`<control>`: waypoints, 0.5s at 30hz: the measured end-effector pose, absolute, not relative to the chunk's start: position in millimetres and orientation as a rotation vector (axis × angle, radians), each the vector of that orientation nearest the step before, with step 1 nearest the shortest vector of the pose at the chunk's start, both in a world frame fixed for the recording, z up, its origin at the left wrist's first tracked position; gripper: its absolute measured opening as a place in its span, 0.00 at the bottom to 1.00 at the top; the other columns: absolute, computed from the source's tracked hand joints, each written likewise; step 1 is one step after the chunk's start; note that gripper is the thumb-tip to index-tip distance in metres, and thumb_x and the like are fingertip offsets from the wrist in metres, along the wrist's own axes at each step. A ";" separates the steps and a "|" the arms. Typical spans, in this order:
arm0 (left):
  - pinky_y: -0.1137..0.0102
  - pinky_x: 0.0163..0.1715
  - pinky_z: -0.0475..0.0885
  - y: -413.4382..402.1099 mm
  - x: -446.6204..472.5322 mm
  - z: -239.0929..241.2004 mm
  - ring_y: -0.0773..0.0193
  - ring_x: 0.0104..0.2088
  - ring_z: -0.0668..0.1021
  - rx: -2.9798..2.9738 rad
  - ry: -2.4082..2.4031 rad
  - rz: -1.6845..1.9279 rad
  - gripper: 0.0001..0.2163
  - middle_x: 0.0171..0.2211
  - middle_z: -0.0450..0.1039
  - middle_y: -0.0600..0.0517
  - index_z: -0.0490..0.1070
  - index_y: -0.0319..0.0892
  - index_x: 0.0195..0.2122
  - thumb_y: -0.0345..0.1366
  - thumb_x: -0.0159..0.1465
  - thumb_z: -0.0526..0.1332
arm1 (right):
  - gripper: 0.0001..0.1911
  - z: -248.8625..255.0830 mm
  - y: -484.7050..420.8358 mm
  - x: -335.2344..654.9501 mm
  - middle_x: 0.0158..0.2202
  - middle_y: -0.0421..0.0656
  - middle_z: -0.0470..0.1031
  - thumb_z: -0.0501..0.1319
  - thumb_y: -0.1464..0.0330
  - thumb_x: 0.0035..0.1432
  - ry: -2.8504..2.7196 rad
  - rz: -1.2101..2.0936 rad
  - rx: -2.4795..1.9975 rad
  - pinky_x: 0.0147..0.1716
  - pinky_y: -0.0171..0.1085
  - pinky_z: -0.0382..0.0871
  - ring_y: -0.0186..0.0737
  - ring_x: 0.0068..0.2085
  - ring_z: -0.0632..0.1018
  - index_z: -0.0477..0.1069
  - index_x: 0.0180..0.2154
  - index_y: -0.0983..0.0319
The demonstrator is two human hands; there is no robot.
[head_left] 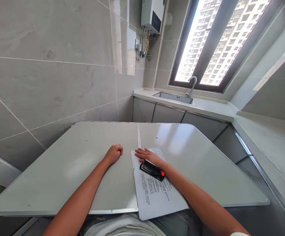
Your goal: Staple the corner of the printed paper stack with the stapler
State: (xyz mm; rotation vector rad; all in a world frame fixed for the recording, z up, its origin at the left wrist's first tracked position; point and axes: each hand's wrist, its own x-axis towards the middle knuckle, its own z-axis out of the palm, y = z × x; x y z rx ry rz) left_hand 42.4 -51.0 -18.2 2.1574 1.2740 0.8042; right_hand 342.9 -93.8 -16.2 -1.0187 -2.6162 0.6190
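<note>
My left hand (114, 153) rests on the table as a loose fist, left of the papers, with no object showing in it. My right hand (150, 156) lies flat with fingers stretched out over the top part of the printed paper sheets (154, 200). Just below that palm, a black stapler (150, 169) with an orange-red part at one end lies slantwise on the sheets, close to my right wrist. The lower edge of the papers hangs past the table's near edge.
The pale folding table (78, 170) has a seam down its middle. Beyond it, a counter (208, 106) holds a sink (173, 97) with a faucet (193, 86), under a window. A tiled wall (51, 88) rises at left, with a water heater (152, 16) at the far corner.
</note>
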 end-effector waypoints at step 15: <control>0.66 0.41 0.69 -33.4 -12.4 -5.2 0.59 0.35 0.75 2.091 1.669 1.195 0.11 0.31 0.74 0.50 0.72 0.44 0.26 0.28 0.58 0.51 | 0.19 -25.5 -47.4 169.4 0.70 0.46 0.61 0.49 0.63 0.75 -2.603 0.367 -1.039 0.68 0.59 0.53 0.50 0.71 0.60 0.66 0.62 0.55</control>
